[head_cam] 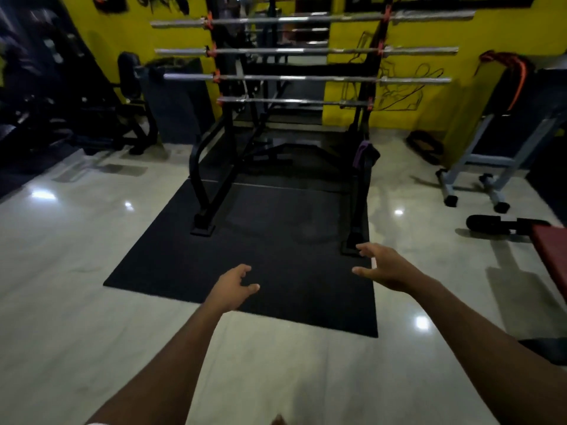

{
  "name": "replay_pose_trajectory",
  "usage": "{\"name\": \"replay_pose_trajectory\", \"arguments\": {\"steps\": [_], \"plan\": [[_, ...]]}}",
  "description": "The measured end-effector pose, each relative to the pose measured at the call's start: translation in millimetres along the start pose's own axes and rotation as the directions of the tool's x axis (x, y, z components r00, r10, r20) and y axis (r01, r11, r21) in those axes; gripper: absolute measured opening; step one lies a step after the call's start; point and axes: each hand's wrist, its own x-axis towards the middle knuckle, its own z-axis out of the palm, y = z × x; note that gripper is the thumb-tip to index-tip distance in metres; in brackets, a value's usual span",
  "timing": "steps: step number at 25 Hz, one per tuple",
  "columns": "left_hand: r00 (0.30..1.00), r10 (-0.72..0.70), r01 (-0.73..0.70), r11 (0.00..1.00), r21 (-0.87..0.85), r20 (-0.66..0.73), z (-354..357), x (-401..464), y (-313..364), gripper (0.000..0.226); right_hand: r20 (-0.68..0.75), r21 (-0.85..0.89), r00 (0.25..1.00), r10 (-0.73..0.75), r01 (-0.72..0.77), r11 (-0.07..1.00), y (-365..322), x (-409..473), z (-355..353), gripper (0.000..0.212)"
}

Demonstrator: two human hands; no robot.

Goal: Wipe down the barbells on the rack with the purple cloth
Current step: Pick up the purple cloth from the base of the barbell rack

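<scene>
Still empty-handed: left hand [233, 283] and right hand [383, 266] both loose, fingers spread. Risk: purple cloth [363, 153] slips off rack [211, 167] w/ a sloppy grab; 4 barbells [306, 78] stay unwiped.

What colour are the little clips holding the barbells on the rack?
Orange, seen in the head view: the clips sit where each barbell meets the black rack.

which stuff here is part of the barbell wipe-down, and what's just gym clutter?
Job:
purple cloth, hanging on the rack's right leg
barbells
rack
left hand and right hand, both empty

Clutter:
grey bench
red pad
black floor mat
</scene>
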Motion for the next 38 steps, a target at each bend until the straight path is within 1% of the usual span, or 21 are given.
{"name": "replay_pose_trajectory", "arguments": {"steps": [3,6,8,12,14,17,20,21,25,27,29,31,33,36,38], "plan": [[0.997,0.078,-0.079,0.996,0.048,0.024,-19.3,90.5,54.8,0.062,-0.116,0.062,0.992,0.054,-0.047,0.997,15.6,48.0,-42.1,0.07],[0.986,0.145,-0.152,0.984,0.09,0.076,-19.7,164.7,101.2,0.063,-0.149,0.083,0.98,0.132,-0.121,0.989,39.0,91.8,-64.4,0.067],[0.978,0.176,-0.186,0.979,0.088,0.112,-15.3,213.6,123.1,0.062,-0.149,0.102,0.976,0.161,-0.147,0.984,55.5,126.2,-74.2,0.065],[0.97,0.19,-0.202,0.977,0.072,0.154,-2.4,325.2,162.0,0.061,-0.185,0.134,0.965,0.183,-0.16,0.978,88.6,228.1,-107.1,0.067],[0.973,0.16,-0.173,0.983,0.066,0.168,-5.7,378.0,182.5,0.06,-0.182,0.144,0.964,0.191,-0.166,0.976,98.5,285.1,-131.8,0.064],[0.977,0.156,-0.168,0.983,0.069,0.145,-24.6,442.2,208.6,0.06,-0.16,0.146,0.971,0.178,-0.155,0.977,98.5,362.6,-164.2,0.062],[0.982,0.146,-0.151,0.988,0.035,0.116,-42.0,500.4,227.7,0.06,-0.133,0.166,0.978,0.159,-0.136,0.977,94.7,439.2,-189.7,0.062],[0.985,0.124,-0.128,0.991,0.028,0.119,-44.3,522.3,230.3,0.059,-0.115,0.158,0.982,0.15,-0.131,0.979,93.6,468.0,-195.1,0.061],[0.986,0.041,-0.047,0.998,0.035,0.163,-50.4,610.8,234.7,0.059,-0.042,0.133,0.989,0.144,-0.137,0.982,102.4,571.6,-203.1,0.064],[0.982,0.035,-0.041,0.999,0.029,0.187,-56.0,665.2,241.5,0.059,-0.016,0.142,0.985,0.169,-0.165,0.976,111.3,622.6,-205.7,0.065],[0.977,0.028,-0.037,0.998,0.041,0.212,-71.0,720.9,262.4,0.058,-0.01,0.176,0.978,0.208,-0.203,0.963,112.4,667.9,-220.8,0.066],[0.966,0.039,-0.057,0.996,0.064,0.254,-84.2,773.7,289.8,0.059,-0.031,0.186,0.974,0.225,-0.216,0.959,115.7,702.8,-237.4,0.065],[0.961,0.061,-0.092,0.99,0.102,0.271,-93.2,823.3,320.3,0.059,-0.066,0.251,0.963,0.26,-0.236,0.939,124.8,726.7,-253.1,0.063],[0.944,0.119,-0.173,0.973,0.154,0.309,-92.9,895.7,375.4,0.058,-0.073,0.343,0.932,0.354,-0.31,0.887,145.9,750.5,-260.6,0.06],[0.916,0.176,-0.253,0.951,0.18,0.36,-82.7,941.7,413.8,0.057,-0.061,0.392,0.907,0.416,-0.362,0.846,164.8,769.1,-260.4,0.058]]}}
